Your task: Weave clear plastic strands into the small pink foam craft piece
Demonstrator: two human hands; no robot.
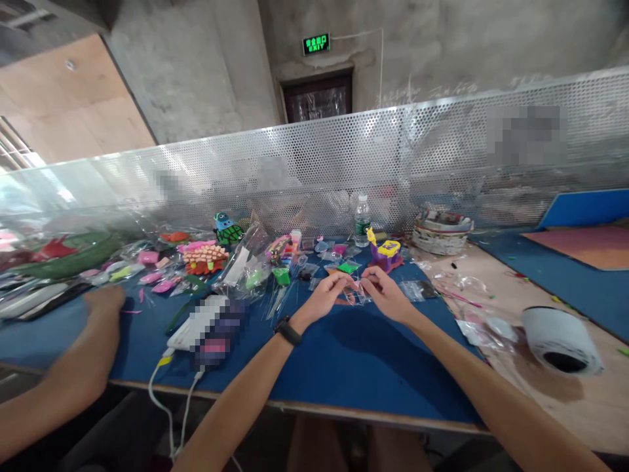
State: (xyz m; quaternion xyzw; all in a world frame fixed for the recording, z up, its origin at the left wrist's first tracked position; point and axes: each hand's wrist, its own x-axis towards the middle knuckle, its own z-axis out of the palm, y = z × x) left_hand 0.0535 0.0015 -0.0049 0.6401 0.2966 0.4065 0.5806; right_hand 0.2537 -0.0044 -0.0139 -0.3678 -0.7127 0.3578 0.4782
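The person's left hand (pixel 328 293) and right hand (pixel 386 293) met just above the blue mat (pixel 344 354), fingertips pinched together on 1 small clear plastic packet (pixel 358 293). Each hand was narrowed to a pinch on an opposite edge of the packet, a grip that suited pulling thin film apart. The packet hung between the 2 hands, slightly clear of the mat; what it contained could not be made out. A black wristband (pixel 287 331) sat on the left wrist.

The mat was a flat, matte, felt-like sheet laid over a bare plywood bench. Beyond the hands, toward the far edge of the mat, lay a scatter of glossy clear bags with pink, green and orange pieces, kept within arm's reach. At that far edge stood a purple and yellow foam figure (pixel 386 252), blocky and soft-edged, and behind it a clear water bottle (pixel 362 221), upright against the perforated metal screen (pixel 442 151).

To the right of the mat, on the bare wood, lay a white tape roll (pixel 560 341) on its side, its dark core facing the viewer. At the left end of the mat, a second person's hand (pixel 103 298) rested flat, palm down. A white power bank (pixel 194 324) lay near the mat's front-left, its cables trailing over the bench edge.
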